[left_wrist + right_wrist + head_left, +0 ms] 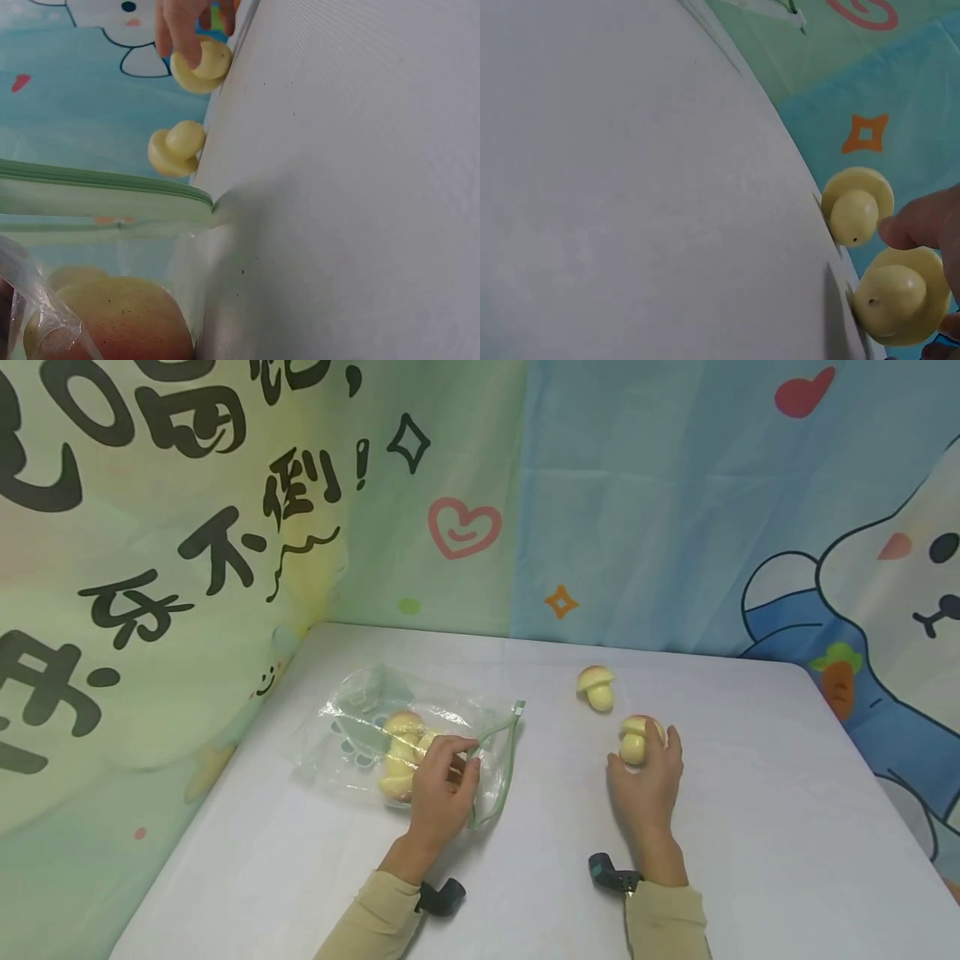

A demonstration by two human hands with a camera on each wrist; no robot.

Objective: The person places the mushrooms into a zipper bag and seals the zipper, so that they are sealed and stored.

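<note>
A clear zip bag [352, 693] with a green-edged mouth lies on the table's left part, several yellow toy mushrooms [401, 760] inside it. My left hand [442, 793] pinches the bag's film near its mouth with curled fingers and thumb. In the left wrist view the green zip strip [105, 187] stands raised, and a reddish cap [120, 319] shows below it. My right hand [648, 789] is spread around a toy mushroom [633, 747], forefinger over its cap and thumb beside its stem. Another toy mushroom [597, 687] lies just behind it.
The white table [757, 827] reaches back to a printed cloth backdrop [637, 527] with a cartoon rabbit and lettering. A dark wrist camera is strapped to each wrist, beside the beige sleeves [667, 918].
</note>
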